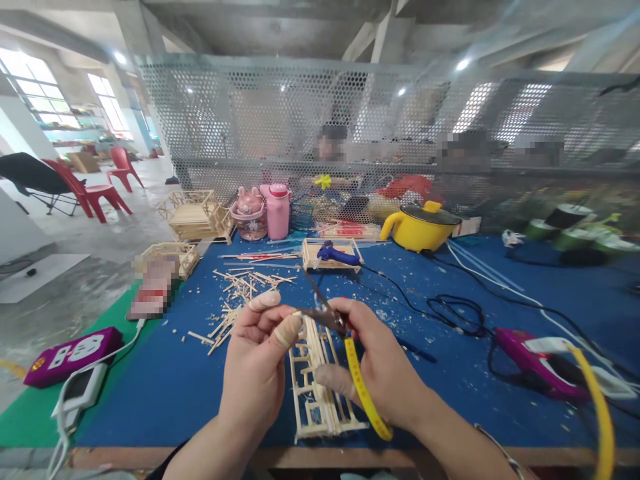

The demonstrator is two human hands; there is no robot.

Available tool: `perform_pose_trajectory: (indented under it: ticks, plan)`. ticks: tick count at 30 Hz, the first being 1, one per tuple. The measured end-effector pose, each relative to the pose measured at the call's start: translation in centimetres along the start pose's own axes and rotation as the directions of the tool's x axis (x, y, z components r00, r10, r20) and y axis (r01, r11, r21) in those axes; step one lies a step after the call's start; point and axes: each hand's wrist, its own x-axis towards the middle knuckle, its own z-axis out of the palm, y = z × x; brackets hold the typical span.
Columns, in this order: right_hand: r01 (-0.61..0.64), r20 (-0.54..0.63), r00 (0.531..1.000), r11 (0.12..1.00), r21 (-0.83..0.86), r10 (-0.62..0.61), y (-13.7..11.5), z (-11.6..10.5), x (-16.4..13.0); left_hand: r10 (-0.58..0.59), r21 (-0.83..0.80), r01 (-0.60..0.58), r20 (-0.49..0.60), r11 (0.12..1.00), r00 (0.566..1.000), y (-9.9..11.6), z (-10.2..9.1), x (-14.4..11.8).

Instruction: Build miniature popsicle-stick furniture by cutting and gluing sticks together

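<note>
My right hand (383,353) grips a pair of scissors (331,320) with a yellow handle, its dark blades spread apart. My left hand (260,353) is closed in a pinch beside the blade; what lies between the fingertips, if anything, is too small to make out. Pale coverings show on some fingertips of both hands. Below the hands a small lattice frame of thin wooden sticks (305,397) lies on the blue table mat (185,393), partly hidden by my right hand. Loose cut sticks (225,327) are scattered to the left.
A blue glue gun (340,255) rests on a small wooden frame (313,257), its cord running right. Behind stand a pink flask (278,212), a yellow pot (425,230) and a perforated screen (240,120). Purple power strips (75,357) lie left and right; a phone (153,290) is left.
</note>
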Motion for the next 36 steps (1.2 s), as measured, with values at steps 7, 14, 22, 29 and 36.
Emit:
perform_pose_trajectory:
  ticks: [7,14,22,29,36]
  plan:
    - [0.037,0.033,0.999,0.995,-0.089,-0.034,0.1,0.9,-0.4,-0.151,-0.09,0.153,0.028,0.984,0.988,-0.3,0.6,-0.6]
    - [0.087,0.0,0.996,0.993,-0.076,-0.088,0.1,1.1,-0.2,-0.188,-0.11,0.199,0.106,0.974,0.977,-0.4,0.0,-0.8]
    - [0.143,-0.051,0.986,0.968,-0.206,-0.157,0.1,1.5,-0.2,-0.18,-0.104,0.189,0.094,0.976,0.979,-0.3,0.2,-0.8]
    - [0.209,-0.084,0.969,0.948,-0.239,-0.234,1.0,1.6,-0.6,-0.191,-0.145,0.209,0.128,0.967,0.973,-0.3,-0.2,-1.2]
    - [0.158,-0.052,0.985,0.98,-0.122,-0.165,0.7,1.5,-1.2,-0.232,-0.092,0.248,0.152,0.964,0.961,-0.3,0.3,-1.6]
